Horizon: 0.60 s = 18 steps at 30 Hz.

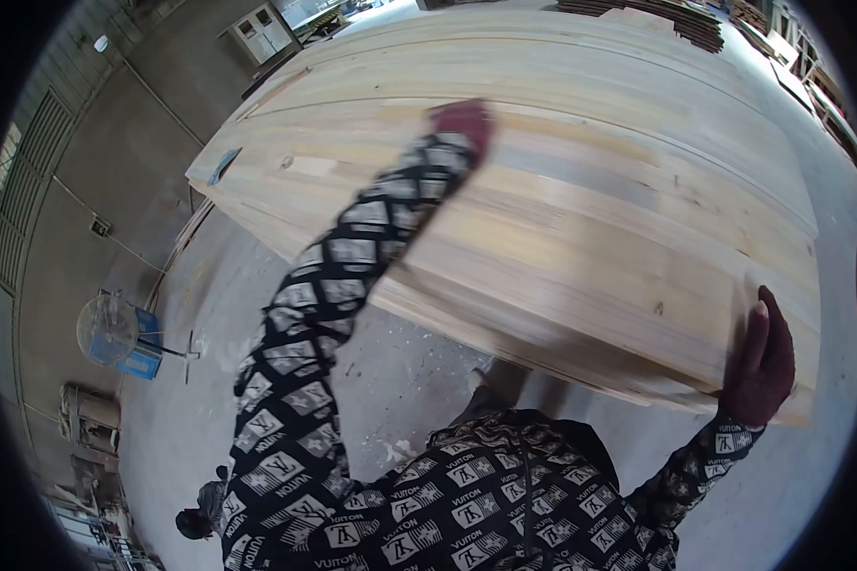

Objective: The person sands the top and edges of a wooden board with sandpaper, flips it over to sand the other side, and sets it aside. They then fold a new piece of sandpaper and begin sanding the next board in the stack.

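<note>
A wide stack of pale wooden boards [562, 219] fills the middle of the head view. My left hand [465, 126], in a dark red glove, is stretched out over the top boards and blurred by motion; its fingers cannot be made out. At the right end of the stack, my right hand [760, 366], in the same kind of glove, rests by the near corner with its fingers extended and a fingertip bare. Nothing shows in it. Both arms wear black-and-white patterned sleeves.
A blue-based fan [109, 328] stands on the grey floor [214, 285] at the left, near the wall. More dark boards [652, 19] lie beyond the stack. Part of a person's dark head [195, 521] shows at the lower left.
</note>
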Each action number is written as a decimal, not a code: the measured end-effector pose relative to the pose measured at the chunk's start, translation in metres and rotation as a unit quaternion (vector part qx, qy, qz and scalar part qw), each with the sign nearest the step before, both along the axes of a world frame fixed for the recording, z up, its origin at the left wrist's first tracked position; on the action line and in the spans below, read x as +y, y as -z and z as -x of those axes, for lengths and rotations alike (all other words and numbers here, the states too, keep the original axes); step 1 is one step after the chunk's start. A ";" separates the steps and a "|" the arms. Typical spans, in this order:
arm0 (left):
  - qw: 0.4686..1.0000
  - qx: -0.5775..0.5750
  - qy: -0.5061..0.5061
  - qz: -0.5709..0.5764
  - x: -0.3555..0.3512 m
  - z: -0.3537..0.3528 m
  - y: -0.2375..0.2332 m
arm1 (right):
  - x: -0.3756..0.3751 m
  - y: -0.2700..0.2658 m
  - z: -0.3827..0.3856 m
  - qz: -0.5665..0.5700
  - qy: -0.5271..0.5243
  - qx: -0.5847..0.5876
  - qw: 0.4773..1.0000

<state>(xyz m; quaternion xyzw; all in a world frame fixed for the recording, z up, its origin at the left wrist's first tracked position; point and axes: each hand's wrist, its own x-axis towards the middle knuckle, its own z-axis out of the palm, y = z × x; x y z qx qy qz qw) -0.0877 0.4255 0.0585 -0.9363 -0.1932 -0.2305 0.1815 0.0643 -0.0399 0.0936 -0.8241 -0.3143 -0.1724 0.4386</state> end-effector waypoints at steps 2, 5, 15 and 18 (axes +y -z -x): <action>0.998 -0.023 0.036 0.042 -0.076 -0.066 0.009 | -0.001 0.000 0.001 -0.002 -0.002 0.006 1.000; 0.977 -0.073 0.195 0.044 -0.183 -0.076 0.008 | 0.008 0.002 0.008 -0.022 -0.010 0.036 0.999; 0.982 -0.026 -0.046 0.180 -0.063 0.191 -0.021 | 0.015 -0.003 0.018 -0.045 -0.012 0.067 0.997; 0.933 -0.046 -0.316 0.166 -0.001 0.255 -0.027 | 0.013 -0.003 0.014 -0.024 -0.011 0.045 0.999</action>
